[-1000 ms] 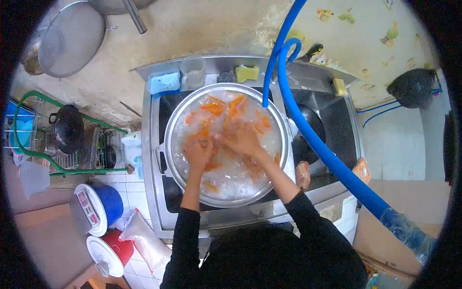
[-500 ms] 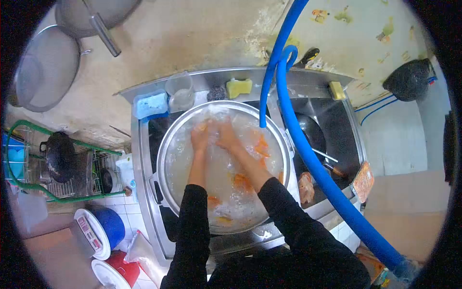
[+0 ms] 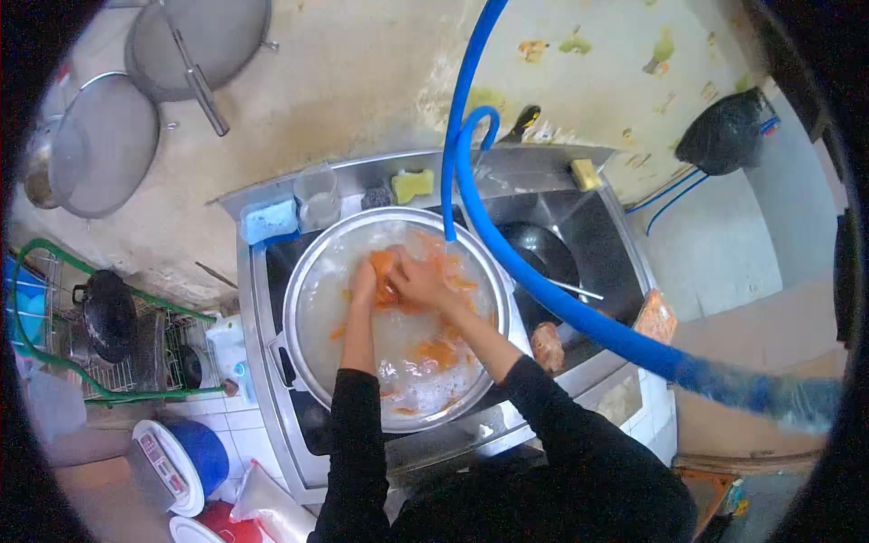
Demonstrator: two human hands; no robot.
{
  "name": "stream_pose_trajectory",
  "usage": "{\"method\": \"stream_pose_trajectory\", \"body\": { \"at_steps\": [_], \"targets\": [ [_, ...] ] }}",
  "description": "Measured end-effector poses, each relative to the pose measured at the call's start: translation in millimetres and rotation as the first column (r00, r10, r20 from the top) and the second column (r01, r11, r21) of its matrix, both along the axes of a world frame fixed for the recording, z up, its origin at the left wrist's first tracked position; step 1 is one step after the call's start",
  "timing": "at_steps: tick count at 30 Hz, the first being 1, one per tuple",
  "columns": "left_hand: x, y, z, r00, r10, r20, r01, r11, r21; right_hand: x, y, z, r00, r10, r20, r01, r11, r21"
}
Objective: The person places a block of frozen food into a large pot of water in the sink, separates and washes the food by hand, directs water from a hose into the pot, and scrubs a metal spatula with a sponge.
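Note:
A big round metal basin [image 3: 290, 317] of cloudy water [image 3: 398, 357] sits over the sink, with thin orange pieces [image 3: 434, 353] floating in it that look like carrot. Near the basin's far side, my left hand [image 3: 364, 282] curls around a bunch of orange pieces [image 3: 383, 271]. From the right, my right hand [image 3: 419, 282] closes on the same bunch, its fingers bent over it. Both hands are close together at the water's surface, and some fingertips are hidden. The end of a blue hose [image 3: 450, 231] hangs over the basin's far right rim.
The hose [image 3: 543, 294] crosses to the right over a sink bowl holding a dark pan [image 3: 539, 253]. Along the back ledge stand a blue sponge [image 3: 270, 219], a clear cup [image 3: 317, 199] and a yellow-green sponge [image 3: 413, 185]. At left is a dish rack [image 3: 136, 395].
Both hands have come nearer within the basin, and a bunch of orange pieces now shows between them at the surface. The camera view has shifted slightly.

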State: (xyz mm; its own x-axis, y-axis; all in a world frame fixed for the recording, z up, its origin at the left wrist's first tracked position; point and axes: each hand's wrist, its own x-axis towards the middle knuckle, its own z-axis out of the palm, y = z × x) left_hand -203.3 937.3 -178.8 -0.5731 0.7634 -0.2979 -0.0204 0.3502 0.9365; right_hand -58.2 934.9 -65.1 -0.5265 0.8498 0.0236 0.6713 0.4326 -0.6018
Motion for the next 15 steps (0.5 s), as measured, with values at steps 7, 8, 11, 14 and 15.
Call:
{"method": "stream_pose_trajectory", "body": {
  "at_steps": [7, 8, 11, 14, 15],
  "targets": [
    [30.2, -59.2, 60.8, 0.759, -0.313, 0.571, 0.280, 0.949, 0.148, 6.3, -18.7, -47.8, 0.990, -0.034, -0.139, 0.047, 0.995, 0.085],
    [34.9, -70.4, 65.0, 0.771, -0.308, 0.558, 0.269, 0.951, 0.152, 4.7, -10.0, -59.1, 0.999, -0.046, -0.006, 0.046, 0.998, -0.042],
    [61.6, -118.0, 97.9, 0.790, -0.211, -0.575, 0.141, 0.976, -0.165, 2.4, -14.6, -41.6, 0.962, -0.046, 0.269, 0.047, 0.999, 0.002],
    [56.6, -185.7, 86.8, 0.527, -0.259, -0.809, -0.128, 0.917, -0.377, 27.4, -31.8, -8.3, 0.953, -0.156, 0.259, 0.079, 0.956, 0.284],
    [57.4, -199.9, 85.6, 0.634, -0.307, -0.709, -0.151, 0.851, -0.503, 45.0, -34.5, 0.5, 0.968, -0.166, 0.188, 0.102, 0.945, 0.311]
  ]
}}
